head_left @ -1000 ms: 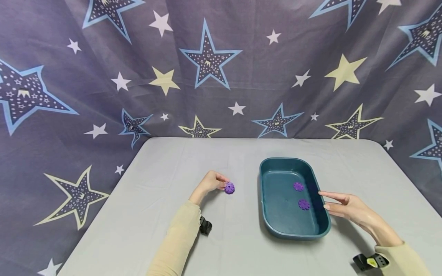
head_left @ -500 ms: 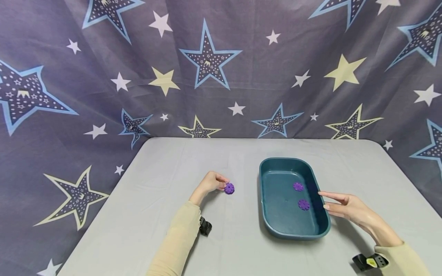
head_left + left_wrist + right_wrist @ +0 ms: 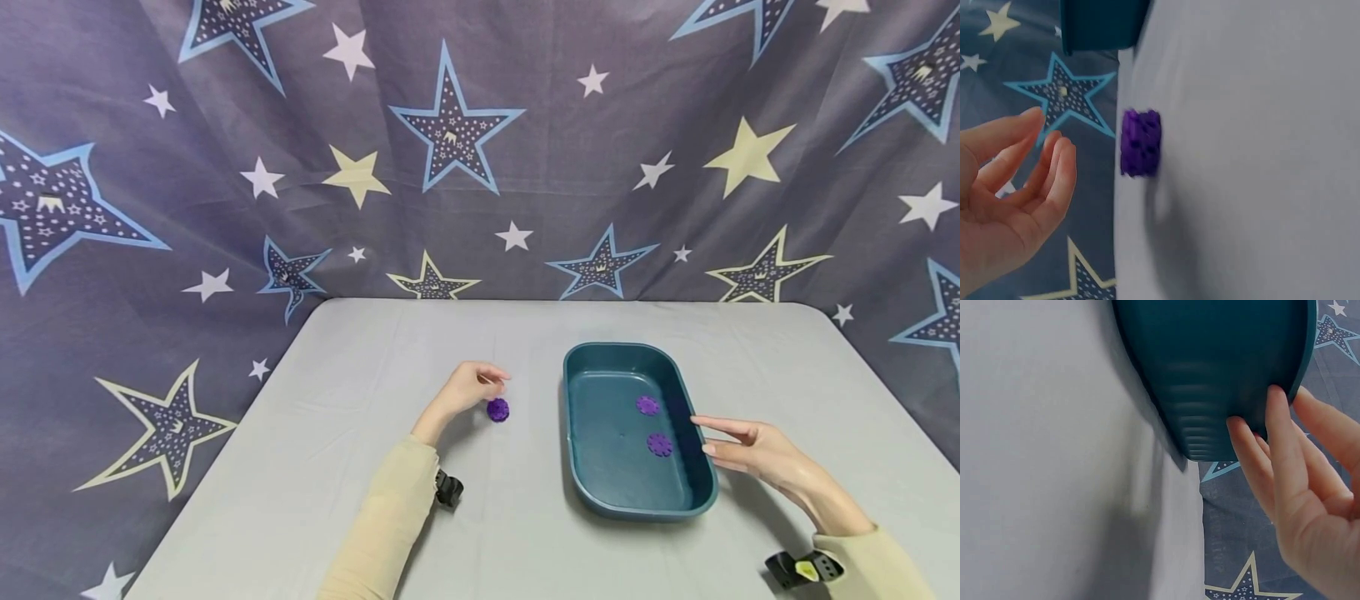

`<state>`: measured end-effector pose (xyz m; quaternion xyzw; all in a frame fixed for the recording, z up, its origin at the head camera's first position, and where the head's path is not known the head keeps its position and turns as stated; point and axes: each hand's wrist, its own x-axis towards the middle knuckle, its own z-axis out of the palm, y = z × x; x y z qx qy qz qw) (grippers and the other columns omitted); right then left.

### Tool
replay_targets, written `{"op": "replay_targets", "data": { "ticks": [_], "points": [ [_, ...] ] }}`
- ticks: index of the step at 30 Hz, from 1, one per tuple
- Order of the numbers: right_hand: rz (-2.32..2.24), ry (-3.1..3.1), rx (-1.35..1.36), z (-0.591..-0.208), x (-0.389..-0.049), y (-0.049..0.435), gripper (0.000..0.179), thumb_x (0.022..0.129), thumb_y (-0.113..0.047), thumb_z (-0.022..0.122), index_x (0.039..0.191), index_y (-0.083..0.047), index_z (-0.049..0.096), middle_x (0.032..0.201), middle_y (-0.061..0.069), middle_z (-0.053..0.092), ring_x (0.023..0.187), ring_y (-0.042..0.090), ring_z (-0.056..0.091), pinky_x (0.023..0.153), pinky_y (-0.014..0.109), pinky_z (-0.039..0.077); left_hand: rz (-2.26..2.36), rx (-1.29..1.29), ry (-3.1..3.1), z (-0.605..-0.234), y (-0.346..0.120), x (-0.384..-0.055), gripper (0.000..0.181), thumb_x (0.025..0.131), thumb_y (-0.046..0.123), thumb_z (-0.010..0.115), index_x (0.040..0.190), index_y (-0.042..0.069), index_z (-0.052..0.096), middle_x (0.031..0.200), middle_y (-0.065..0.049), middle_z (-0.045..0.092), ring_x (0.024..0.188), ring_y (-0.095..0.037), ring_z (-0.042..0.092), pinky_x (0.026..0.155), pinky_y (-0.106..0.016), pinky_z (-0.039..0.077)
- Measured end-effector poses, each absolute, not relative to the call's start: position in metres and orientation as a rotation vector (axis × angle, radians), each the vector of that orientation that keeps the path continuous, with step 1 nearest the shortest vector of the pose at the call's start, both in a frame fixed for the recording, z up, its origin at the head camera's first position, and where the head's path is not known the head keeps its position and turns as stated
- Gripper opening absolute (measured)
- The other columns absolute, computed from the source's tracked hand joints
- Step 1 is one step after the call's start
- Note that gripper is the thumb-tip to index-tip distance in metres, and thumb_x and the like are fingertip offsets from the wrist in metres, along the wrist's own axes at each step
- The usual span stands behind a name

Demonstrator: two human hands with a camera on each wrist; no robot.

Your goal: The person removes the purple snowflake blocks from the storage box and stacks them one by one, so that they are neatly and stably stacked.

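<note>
A short stack of purple notched discs (image 3: 498, 409) stands on the table, left of the tray. My left hand (image 3: 465, 387) hovers just above and behind it, fingers loosely bent and holding nothing. The left wrist view shows a gap between the fingertips (image 3: 1034, 115) and the purple stack (image 3: 1141, 144). Two more purple discs, a farther one (image 3: 648, 406) and a nearer one (image 3: 660, 445), lie flat inside the dark teal tray (image 3: 600, 510). With extended fingers, my right hand (image 3: 768, 457) touches the tray's right side; in the right wrist view its fingertips (image 3: 1277, 394) rest against the outer wall near the rim.
The table (image 3: 360, 367) has a pale grey cover. Behind it hangs a grey-purple star-patterned cloth (image 3: 540, 167). Black wrist cameras sit on the left wrist (image 3: 448, 489) and the right wrist (image 3: 802, 570).
My left hand has let go of the purple disc stack and risen slightly up and away from it. The stack, the tray and my right hand have stayed in place.
</note>
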<state>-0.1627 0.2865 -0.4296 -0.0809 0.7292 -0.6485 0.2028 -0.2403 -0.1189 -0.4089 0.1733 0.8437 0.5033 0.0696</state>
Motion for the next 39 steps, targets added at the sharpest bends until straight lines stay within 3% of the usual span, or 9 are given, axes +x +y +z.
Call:
{"op": "replay_targets", "data": {
  "ticks": [5, 13, 18, 29, 39],
  "points": [
    [-1.790, 2.061, -0.211, -0.429, -0.162, 0.286, 0.036, 0.085, -0.008, 0.057, 0.119, -0.017, 0.057, 0.107, -0.020, 0.054, 0.093, 0.001, 0.057, 0.077, 0.023, 0.048, 1.443, 0.621, 2.576, -0.410, -0.108, -0.246, 0.019, 0.078, 0.001, 0.060, 0.096, -0.005, 0.065, 0.080, -0.012, 0.064, 0.065, -0.009, 0.056, 0.061, -0.020, 0.048],
    [-1.789, 2.063, -0.219, -0.430, -0.162, 0.286, 0.036, 0.084, -0.009, 0.058, 0.119, -0.018, 0.057, 0.107, -0.021, 0.054, 0.094, 0.000, 0.056, 0.078, 0.023, 0.048, 1.399, 0.712, 2.570, -0.400, -0.088, -0.248, 0.020, 0.079, 0.006, 0.063, 0.097, -0.001, 0.066, 0.085, -0.011, 0.065, 0.073, -0.019, 0.058, 0.066, -0.021, 0.046],
    [-1.785, 2.056, -0.215, -0.431, -0.163, 0.287, 0.034, 0.084, -0.010, 0.059, 0.116, -0.023, 0.059, 0.108, -0.020, 0.054, 0.094, 0.000, 0.056, 0.078, 0.023, 0.048, 1.360, 0.761, 2.572, -0.392, -0.077, -0.247, 0.020, 0.079, 0.006, 0.063, 0.097, 0.000, 0.066, 0.086, -0.011, 0.065, 0.074, -0.016, 0.057, 0.069, -0.019, 0.045],
    [-1.744, 2.100, -0.163, -0.427, -0.161, 0.284, 0.042, 0.083, -0.013, 0.060, 0.124, -0.009, 0.052, 0.113, -0.013, 0.052, 0.094, 0.000, 0.056, 0.080, 0.025, 0.048, 1.252, 0.849, 2.484, -0.372, -0.044, -0.243, 0.020, 0.080, 0.008, 0.063, 0.099, 0.002, 0.065, 0.089, -0.010, 0.065, 0.071, -0.011, 0.055, 0.060, -0.017, 0.044],
    [-1.776, 2.068, -0.177, -0.427, -0.162, 0.285, 0.040, 0.084, -0.011, 0.059, 0.124, -0.009, 0.052, 0.115, -0.011, 0.051, 0.094, 0.002, 0.057, 0.080, 0.025, 0.048, 0.979, 1.020, 2.479, -0.372, -0.012, -0.246, 0.019, 0.080, 0.011, 0.064, 0.098, 0.006, 0.066, 0.082, -0.003, 0.064, 0.076, -0.008, 0.057, 0.064, -0.014, 0.044]
  ]
}}
